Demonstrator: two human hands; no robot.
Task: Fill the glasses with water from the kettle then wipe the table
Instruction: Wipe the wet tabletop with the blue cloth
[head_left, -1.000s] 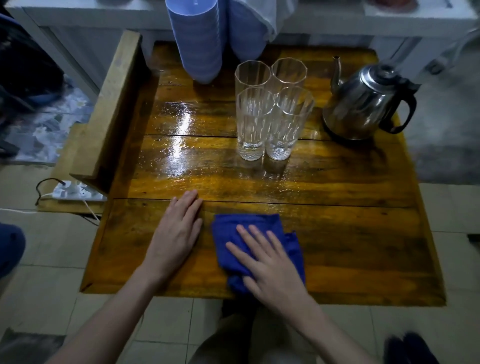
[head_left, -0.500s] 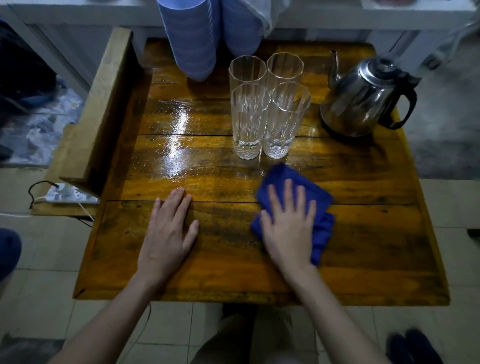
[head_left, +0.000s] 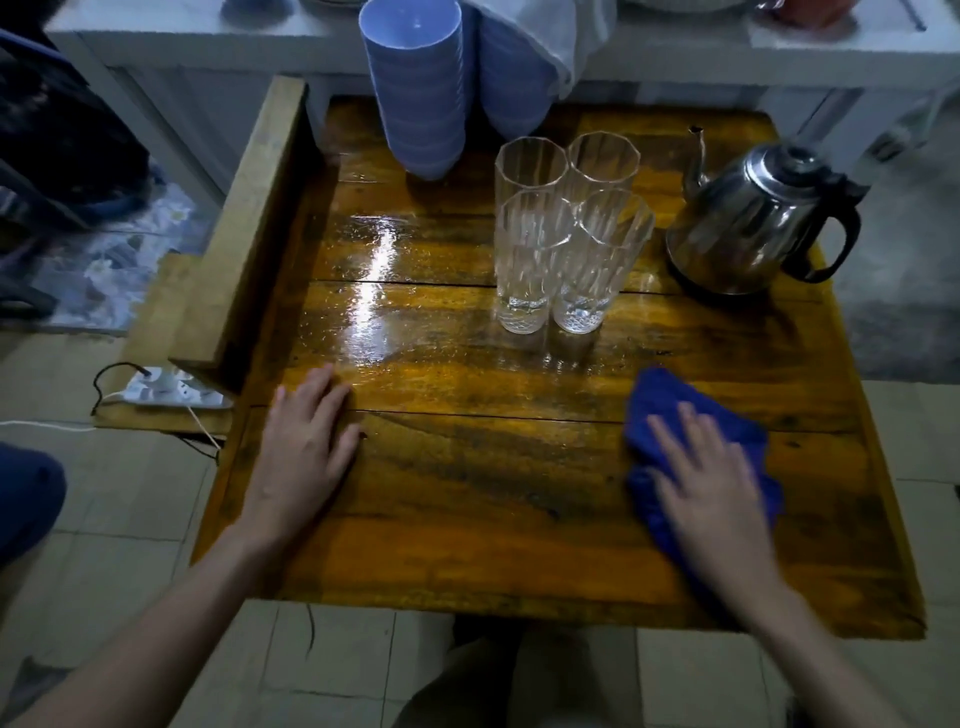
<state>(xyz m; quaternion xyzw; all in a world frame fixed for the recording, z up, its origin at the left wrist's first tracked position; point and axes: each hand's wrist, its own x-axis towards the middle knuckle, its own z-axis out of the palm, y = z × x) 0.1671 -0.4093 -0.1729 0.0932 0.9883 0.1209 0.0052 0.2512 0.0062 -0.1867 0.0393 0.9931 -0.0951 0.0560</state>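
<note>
Several clear ribbed glasses stand clustered at the middle back of the wooden table, with water in them. A steel kettle with a black handle sits to their right. A blue cloth lies on the table's right front part, and my right hand presses flat on it with straight fingers. My left hand rests flat on the table's left front part, holding nothing. The boards left of the glasses shine wet.
Stacked blue bowls stand at the table's back left, a second stack under a white towel beside them. A wooden rail borders the left side, with a white power strip below it. Tiled floor lies in front.
My right hand has slid the blue cloth from the front middle up and then far to the right. My left hand has stayed flat in the same place.
</note>
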